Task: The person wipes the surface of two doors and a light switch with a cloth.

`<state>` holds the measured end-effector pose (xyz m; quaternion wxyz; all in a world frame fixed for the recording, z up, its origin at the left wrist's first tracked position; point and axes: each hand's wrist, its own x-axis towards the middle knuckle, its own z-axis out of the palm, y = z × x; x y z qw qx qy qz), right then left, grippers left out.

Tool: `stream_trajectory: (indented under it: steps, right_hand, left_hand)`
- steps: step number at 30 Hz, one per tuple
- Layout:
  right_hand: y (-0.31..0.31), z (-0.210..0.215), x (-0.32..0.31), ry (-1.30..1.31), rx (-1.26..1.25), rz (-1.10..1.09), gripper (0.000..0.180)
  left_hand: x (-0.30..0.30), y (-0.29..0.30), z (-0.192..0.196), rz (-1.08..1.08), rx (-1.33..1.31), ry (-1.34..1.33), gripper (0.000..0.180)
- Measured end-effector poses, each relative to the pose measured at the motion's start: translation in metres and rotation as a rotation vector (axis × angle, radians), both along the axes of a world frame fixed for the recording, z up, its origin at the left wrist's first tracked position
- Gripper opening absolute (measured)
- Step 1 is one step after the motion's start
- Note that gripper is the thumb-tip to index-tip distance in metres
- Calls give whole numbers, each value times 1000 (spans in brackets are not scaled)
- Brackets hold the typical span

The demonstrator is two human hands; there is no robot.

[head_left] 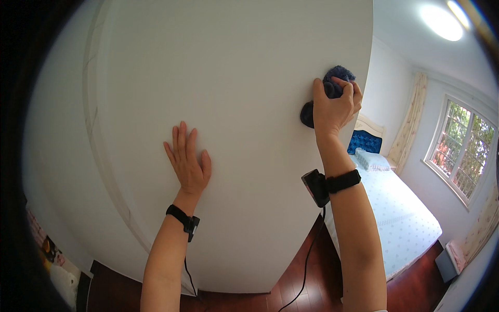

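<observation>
In front of me stands a broad white door-like panel [244, 156]. My left hand [188, 164] lies flat on its surface with the fingers spread, holding nothing. Higher up, near the panel's right edge, my right hand [337, 101] grips a dark blue fluffy cloth [339, 74], bunched between thumb and fingers against the panel. Just below and left of the cloth is a dark rounded thing [307, 114], partly hidden by my right hand; whether it is a knob or part of the cloth, I cannot tell. Each wrist wears a black strap with a small device and a cable.
Past the panel's right edge is a bed [400, 213] with a pale blue cover and a pillow [371, 159]. A barred window [462, 143], curtains [410, 114] and a small grey stand [448, 262] are further right. Black cables [306, 270] hang over the dark red floor [117, 288].
</observation>
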<state>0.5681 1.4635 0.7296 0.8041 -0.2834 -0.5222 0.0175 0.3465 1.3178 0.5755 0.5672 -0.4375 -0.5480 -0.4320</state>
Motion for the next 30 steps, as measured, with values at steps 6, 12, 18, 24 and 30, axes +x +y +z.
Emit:
stream_trajectory:
  steps: [6,12,18,24,30]
  right_hand:
    - [15,-23,18,-247,268,-204,30]
    - [59,-54,38,-196,382,-356,36]
    - [14,-58,-18,-190,432,-174,51]
    - [-45,-51,-92,-428,586,57,44]
    - [-35,-68,-90,-797,763,54,45]
  left_hand:
    - [-4,-2,-1,11,-7,-4,49]
    - [-1,4,-2,-16,7,-14,49]
    - [4,7,-3,-105,9,-29,50]
    - [-3,6,-3,-208,12,-25,53]
    - [-19,6,-15,-383,-27,-37,54]
